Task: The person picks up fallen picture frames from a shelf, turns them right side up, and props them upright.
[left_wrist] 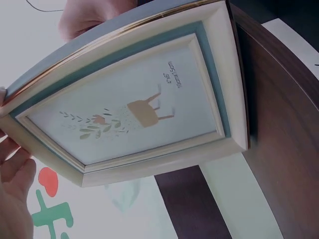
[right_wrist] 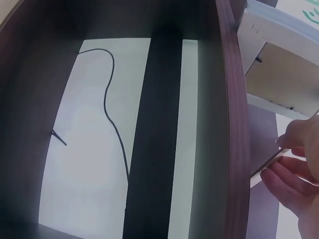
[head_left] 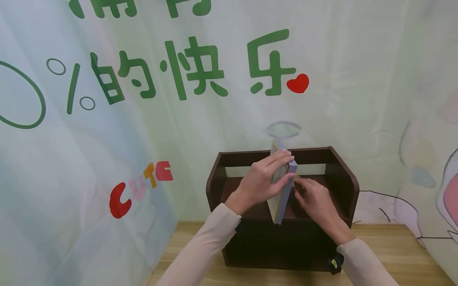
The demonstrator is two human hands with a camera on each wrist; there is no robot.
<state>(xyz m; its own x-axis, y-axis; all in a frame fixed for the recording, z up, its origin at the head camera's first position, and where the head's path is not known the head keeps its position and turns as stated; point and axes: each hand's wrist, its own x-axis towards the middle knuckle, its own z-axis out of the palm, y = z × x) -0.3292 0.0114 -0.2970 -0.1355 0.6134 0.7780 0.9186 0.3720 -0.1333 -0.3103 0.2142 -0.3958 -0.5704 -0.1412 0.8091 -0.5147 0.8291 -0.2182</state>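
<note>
A picture frame (head_left: 282, 200) with a pale border stands upright, nearly edge-on in the head view, at a dark brown shelf (head_left: 345, 174). The left wrist view shows its front, with a printed plant and stool-like shape under the border (left_wrist: 169, 149). My left hand (head_left: 261, 176) holds it by the upper part, fingers over the top and thumb at the near edge. Behind the frame, my right hand (head_left: 316, 198) pinches a thin flat stand (right_wrist: 269, 165) between thumb and fingers. The brown backing (right_wrist: 284, 79) shows small dark clips. Where the stand joins the frame is hidden.
The two-level shelf has raised sides and a back rail (head_left: 243, 157). Beneath it lies a wood-grain table (head_left: 397, 254). A printed curtain (head_left: 358, 79) hangs close behind. My right wrist wears a dark band (head_left: 335, 263).
</note>
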